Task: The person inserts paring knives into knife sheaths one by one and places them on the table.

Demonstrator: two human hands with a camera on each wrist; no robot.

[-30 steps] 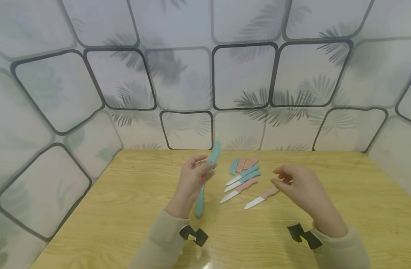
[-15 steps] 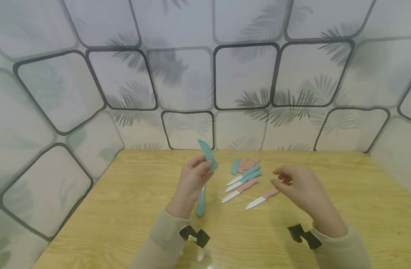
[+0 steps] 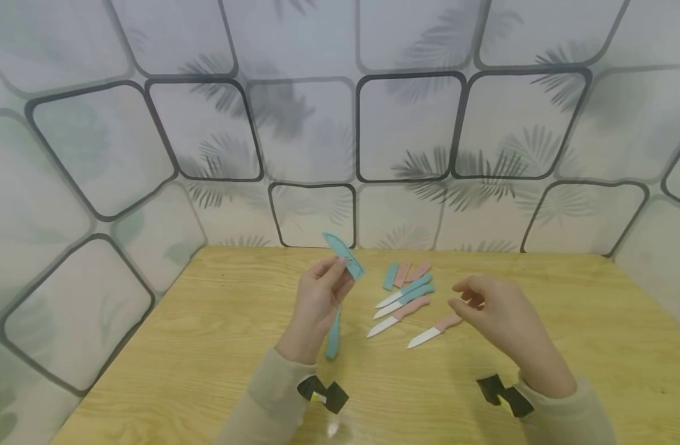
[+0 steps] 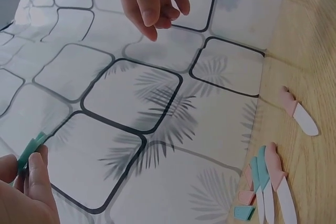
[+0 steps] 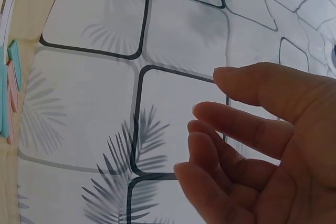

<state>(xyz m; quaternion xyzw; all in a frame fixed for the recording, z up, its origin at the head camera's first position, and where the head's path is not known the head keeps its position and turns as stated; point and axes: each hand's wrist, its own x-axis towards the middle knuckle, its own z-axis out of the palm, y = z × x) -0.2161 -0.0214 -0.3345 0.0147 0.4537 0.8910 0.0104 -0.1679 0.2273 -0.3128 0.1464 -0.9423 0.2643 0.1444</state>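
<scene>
My left hand pinches a teal knife sheath between thumb and fingers, raised over the table with its pointed end up and to the left. In the left wrist view the sheath is seen edge-on. Just below that hand lies a teal-handled knife, its blade mostly hidden. My right hand hovers at the right, fingers loosely bent and holding nothing; the right wrist view shows a gap between thumb and fingers. Nearest to it is a pink-handled knife, its handle end partly covered by the hand.
Two teal-handled knives and a pink-handled knife lie side by side mid-table, blades pointing left. Behind them are a teal sheath and two pink sheaths. A patterned wall covering rises at the table's back edge.
The teal sheath has turned in my left hand: its tip leaned right before and now leans left. My right hand stays about where it was.
</scene>
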